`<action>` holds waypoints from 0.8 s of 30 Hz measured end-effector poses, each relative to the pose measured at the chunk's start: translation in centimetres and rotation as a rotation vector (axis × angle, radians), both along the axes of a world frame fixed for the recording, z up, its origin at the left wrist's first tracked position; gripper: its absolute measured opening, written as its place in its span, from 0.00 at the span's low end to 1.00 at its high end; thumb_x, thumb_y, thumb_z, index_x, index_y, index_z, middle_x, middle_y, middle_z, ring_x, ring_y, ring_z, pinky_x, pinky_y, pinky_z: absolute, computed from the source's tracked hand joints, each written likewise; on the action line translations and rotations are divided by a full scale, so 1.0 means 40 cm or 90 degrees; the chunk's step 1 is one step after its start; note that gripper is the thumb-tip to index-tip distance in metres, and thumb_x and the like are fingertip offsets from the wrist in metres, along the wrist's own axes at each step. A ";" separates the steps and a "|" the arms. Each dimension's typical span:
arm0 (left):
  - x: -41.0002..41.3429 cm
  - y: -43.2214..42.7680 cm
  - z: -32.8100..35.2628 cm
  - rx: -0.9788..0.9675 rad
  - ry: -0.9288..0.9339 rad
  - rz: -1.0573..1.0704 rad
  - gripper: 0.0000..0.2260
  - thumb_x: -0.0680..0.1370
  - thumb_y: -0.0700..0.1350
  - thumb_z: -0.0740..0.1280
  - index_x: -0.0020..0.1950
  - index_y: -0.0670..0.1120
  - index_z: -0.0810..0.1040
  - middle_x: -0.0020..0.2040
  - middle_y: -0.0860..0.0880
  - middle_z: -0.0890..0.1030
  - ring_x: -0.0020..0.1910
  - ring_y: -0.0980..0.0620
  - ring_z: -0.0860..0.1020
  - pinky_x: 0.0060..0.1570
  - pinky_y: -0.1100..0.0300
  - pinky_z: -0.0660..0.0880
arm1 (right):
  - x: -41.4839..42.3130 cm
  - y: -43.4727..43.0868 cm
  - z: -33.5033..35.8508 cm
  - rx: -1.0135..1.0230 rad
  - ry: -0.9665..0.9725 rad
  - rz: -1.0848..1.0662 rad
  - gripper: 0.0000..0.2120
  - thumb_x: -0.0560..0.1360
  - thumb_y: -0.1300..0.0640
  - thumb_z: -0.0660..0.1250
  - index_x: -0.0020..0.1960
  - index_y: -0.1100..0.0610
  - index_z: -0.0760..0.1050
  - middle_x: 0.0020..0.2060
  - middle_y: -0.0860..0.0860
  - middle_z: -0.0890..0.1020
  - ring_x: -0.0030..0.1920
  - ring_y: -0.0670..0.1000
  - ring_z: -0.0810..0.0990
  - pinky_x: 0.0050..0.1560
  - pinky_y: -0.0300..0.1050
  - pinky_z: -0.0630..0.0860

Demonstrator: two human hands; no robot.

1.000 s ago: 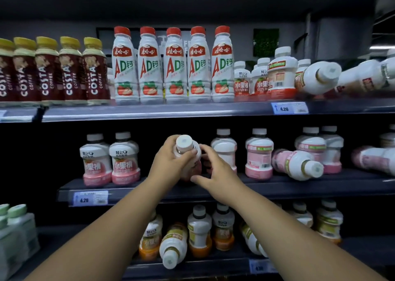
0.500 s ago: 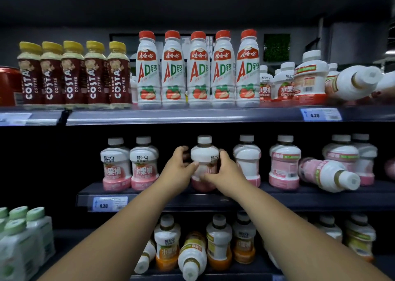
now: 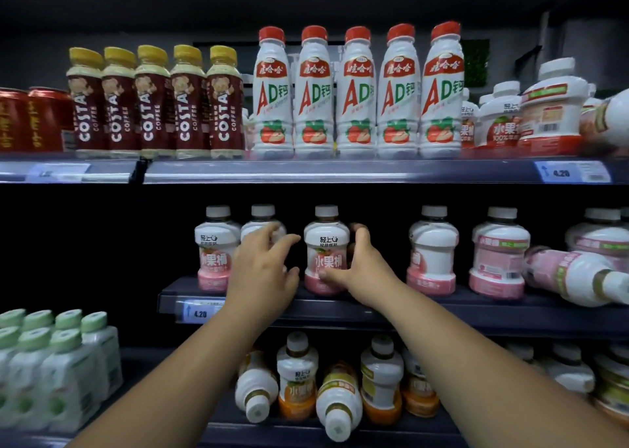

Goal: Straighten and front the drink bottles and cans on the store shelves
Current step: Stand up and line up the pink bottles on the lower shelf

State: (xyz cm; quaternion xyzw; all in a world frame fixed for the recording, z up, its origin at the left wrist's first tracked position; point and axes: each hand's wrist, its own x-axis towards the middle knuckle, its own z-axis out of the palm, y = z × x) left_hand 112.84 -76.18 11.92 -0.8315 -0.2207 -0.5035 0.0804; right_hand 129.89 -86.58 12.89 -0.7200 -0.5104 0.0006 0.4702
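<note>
R hand (image 3: 361, 267) on btl (image 3: 326, 243), fingers (image 3: 360, 232) part-hidden

glossy white plastic bottle (image 3: 326, 243) in a smooth printed wrap on a matt dark shelf (image 3: 442, 308)

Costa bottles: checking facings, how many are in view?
5 Costa bottles, side by side on the top shelf, between the red cans and the AD bottles; others may hide behind.
</note>
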 end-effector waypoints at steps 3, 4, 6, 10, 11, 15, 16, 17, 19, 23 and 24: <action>-0.034 0.026 -0.016 0.017 0.027 0.088 0.28 0.66 0.47 0.76 0.66 0.51 0.76 0.71 0.40 0.69 0.70 0.36 0.65 0.62 0.37 0.68 | -0.043 0.031 -0.006 0.010 -0.042 0.029 0.50 0.69 0.47 0.78 0.79 0.49 0.48 0.65 0.48 0.76 0.62 0.50 0.77 0.60 0.42 0.72; -0.044 0.038 -0.023 0.010 0.035 0.094 0.30 0.66 0.48 0.77 0.67 0.51 0.75 0.72 0.39 0.68 0.70 0.35 0.65 0.62 0.38 0.68 | -0.054 0.042 -0.010 0.012 -0.058 0.029 0.49 0.70 0.46 0.77 0.79 0.49 0.48 0.66 0.48 0.76 0.63 0.50 0.77 0.60 0.43 0.73; -0.059 0.063 -0.037 -0.013 0.056 0.082 0.31 0.65 0.48 0.78 0.68 0.52 0.75 0.72 0.39 0.68 0.68 0.36 0.67 0.62 0.39 0.70 | -0.065 0.062 -0.019 0.026 -0.072 0.015 0.49 0.69 0.44 0.77 0.78 0.47 0.48 0.67 0.49 0.76 0.62 0.51 0.78 0.61 0.47 0.75; -0.071 0.078 -0.051 -0.037 0.052 0.066 0.31 0.66 0.48 0.77 0.69 0.52 0.73 0.73 0.40 0.66 0.69 0.36 0.67 0.62 0.38 0.70 | -0.065 0.067 -0.027 0.046 -0.062 0.018 0.49 0.68 0.44 0.77 0.78 0.46 0.49 0.68 0.49 0.74 0.64 0.50 0.76 0.62 0.48 0.74; -0.067 0.072 -0.049 -0.031 0.039 0.070 0.31 0.66 0.48 0.76 0.68 0.52 0.73 0.73 0.40 0.67 0.69 0.35 0.66 0.62 0.38 0.70 | -0.062 0.059 -0.028 0.053 -0.060 0.027 0.49 0.69 0.45 0.78 0.78 0.46 0.49 0.70 0.47 0.71 0.66 0.48 0.74 0.63 0.44 0.72; -0.019 0.021 -0.025 0.051 0.005 0.041 0.25 0.69 0.49 0.73 0.66 0.48 0.76 0.70 0.38 0.70 0.70 0.35 0.65 0.64 0.40 0.67 | -0.045 0.002 -0.018 0.100 -0.078 0.022 0.49 0.70 0.47 0.78 0.80 0.46 0.51 0.75 0.47 0.62 0.74 0.47 0.64 0.71 0.43 0.64; 0.005 0.003 -0.021 0.072 -0.003 0.017 0.24 0.70 0.49 0.72 0.65 0.47 0.77 0.70 0.38 0.70 0.70 0.35 0.66 0.64 0.40 0.67 | -0.031 -0.020 -0.015 0.120 -0.086 0.013 0.47 0.70 0.48 0.78 0.79 0.45 0.53 0.75 0.48 0.63 0.73 0.47 0.65 0.72 0.47 0.66; 0.028 -0.014 -0.017 0.086 -0.009 -0.010 0.23 0.70 0.50 0.71 0.65 0.47 0.77 0.70 0.38 0.71 0.69 0.34 0.67 0.65 0.40 0.67 | -0.016 -0.042 -0.013 0.137 -0.090 0.005 0.46 0.70 0.49 0.78 0.79 0.45 0.55 0.74 0.49 0.65 0.72 0.47 0.66 0.72 0.51 0.68; 0.086 -0.056 -0.014 0.093 -0.007 -0.065 0.25 0.69 0.49 0.72 0.65 0.47 0.77 0.69 0.39 0.71 0.68 0.36 0.69 0.64 0.41 0.68 | 0.020 -0.098 -0.006 0.158 -0.093 -0.016 0.43 0.70 0.50 0.78 0.77 0.44 0.58 0.71 0.48 0.68 0.68 0.46 0.70 0.68 0.52 0.71; 0.198 -0.146 -0.004 0.062 0.002 -0.154 0.24 0.69 0.51 0.71 0.64 0.47 0.77 0.65 0.42 0.75 0.62 0.40 0.74 0.60 0.44 0.72 | 0.095 -0.207 -0.004 0.185 -0.086 -0.058 0.38 0.71 0.53 0.77 0.75 0.45 0.62 0.67 0.47 0.70 0.65 0.44 0.72 0.65 0.48 0.74; 0.226 -0.169 -0.003 0.051 0.005 -0.171 0.24 0.69 0.51 0.70 0.64 0.46 0.77 0.64 0.43 0.75 0.62 0.41 0.74 0.59 0.44 0.73 | 0.111 -0.231 -0.006 0.196 -0.088 -0.068 0.36 0.71 0.54 0.77 0.74 0.45 0.64 0.66 0.47 0.71 0.64 0.43 0.72 0.65 0.46 0.74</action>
